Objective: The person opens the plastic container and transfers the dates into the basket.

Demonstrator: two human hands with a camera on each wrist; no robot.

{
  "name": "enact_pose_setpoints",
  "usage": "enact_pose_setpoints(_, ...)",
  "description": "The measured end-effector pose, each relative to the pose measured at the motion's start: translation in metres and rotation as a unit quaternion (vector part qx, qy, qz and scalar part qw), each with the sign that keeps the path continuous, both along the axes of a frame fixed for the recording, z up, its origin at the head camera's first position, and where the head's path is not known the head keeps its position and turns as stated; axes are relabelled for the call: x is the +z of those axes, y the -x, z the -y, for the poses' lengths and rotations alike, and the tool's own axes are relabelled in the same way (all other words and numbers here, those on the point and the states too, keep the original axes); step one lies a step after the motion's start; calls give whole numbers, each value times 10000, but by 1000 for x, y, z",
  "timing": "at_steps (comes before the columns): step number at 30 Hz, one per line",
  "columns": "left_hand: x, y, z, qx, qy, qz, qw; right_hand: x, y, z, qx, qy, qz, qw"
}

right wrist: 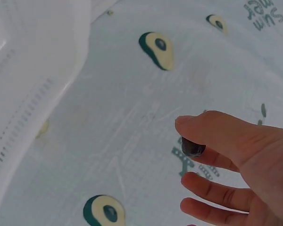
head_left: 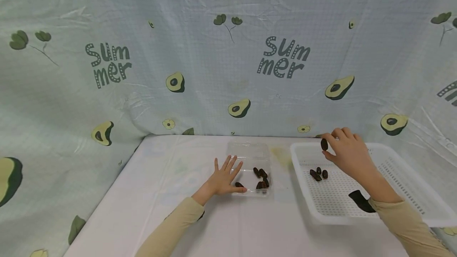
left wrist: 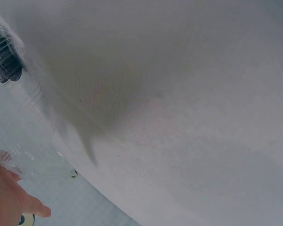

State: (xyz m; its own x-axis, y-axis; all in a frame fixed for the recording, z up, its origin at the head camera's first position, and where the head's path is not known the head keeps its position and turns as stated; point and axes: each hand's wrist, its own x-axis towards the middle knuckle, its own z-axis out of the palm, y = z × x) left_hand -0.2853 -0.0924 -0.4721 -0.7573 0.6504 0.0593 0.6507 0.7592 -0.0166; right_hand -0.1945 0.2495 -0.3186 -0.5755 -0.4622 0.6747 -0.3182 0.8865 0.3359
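Observation:
A dark brown date (head_left: 324,144) is pinched between the thumb and fingertips of my right hand (head_left: 350,157), raised over the back of a white perforated basket (head_left: 298,183). The right wrist view shows the same date (right wrist: 192,148) partly covered by the thumb. Several dates (head_left: 315,175) lie on the basket floor. My left hand (head_left: 222,178), fingers spread, rests at the left side of a clear plastic box (head_left: 248,175). Several more dates (head_left: 263,173) sit in that box, mostly toward its right side. Only part of the left hand (left wrist: 9,197) shows in the left wrist view.
The box's clear lid (head_left: 248,150) is folded back behind it. Both containers stand on a white-covered table (head_left: 160,193). A pale sheet (head_left: 200,50) printed with avocados and lettering hangs behind the table. A black patch (head_left: 361,201) shows near the right wrist.

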Motion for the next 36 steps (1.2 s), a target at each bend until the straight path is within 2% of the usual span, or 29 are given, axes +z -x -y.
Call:
enact_pose_setpoints(6, 0, -1, 1, -30, 32, -72, 10000, 1, 1, -27, -102, -328, -103, 9994)
enact_pose_setpoints(12, 0, -2, 2, -57, 26, -163, 9998, -6, 7, -47, -62, -651, -185, 9977)
enact_pose_setpoints(22, 0, -4, 3, -69, 38, -175, 9998, -27, 26, -83, 206, -814, -307, 9960)
enact_pose_setpoints(29, 0, -5, 4, -129, 34, -186, 9997, -42, 36, -90, -150, -1113, -40, 9937)
enact_pose_setpoints(36, -2, -3, 4, -111, 63, -179, 9998, -64, 45, -95, -302, -1465, 90, 9887)
